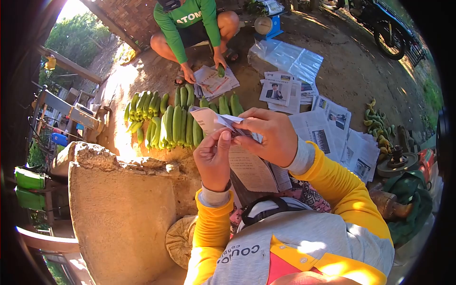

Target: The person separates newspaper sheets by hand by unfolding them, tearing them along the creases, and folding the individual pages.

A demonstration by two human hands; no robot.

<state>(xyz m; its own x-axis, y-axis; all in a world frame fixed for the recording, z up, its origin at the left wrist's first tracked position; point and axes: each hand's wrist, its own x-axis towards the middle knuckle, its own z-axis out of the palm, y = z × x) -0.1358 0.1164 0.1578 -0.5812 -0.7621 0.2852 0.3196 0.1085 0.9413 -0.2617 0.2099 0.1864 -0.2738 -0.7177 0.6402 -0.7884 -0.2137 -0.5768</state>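
Both my hands hold a folded sheet of newspaper (207, 119) in front of me. My left hand (212, 159) pinches its lower edge between thumb and fingers. From the right, my right hand (270, 137) grips the folded end. Whether anything lies inside the fold is hidden. More newspaper (251, 167) rests on my lap below the hands. Just beyond, long green cucumbers (178, 124) lie side by side in rows on the ground.
Across from me a person in a green shirt (189, 21) squats, one hand on a cucumber (221, 71) over newspapers (211, 81). Newspaper stacks (332, 118), a plastic sheet (294, 59) and a blue scale (270, 26) lie right. A concrete block (121, 213) stands left.
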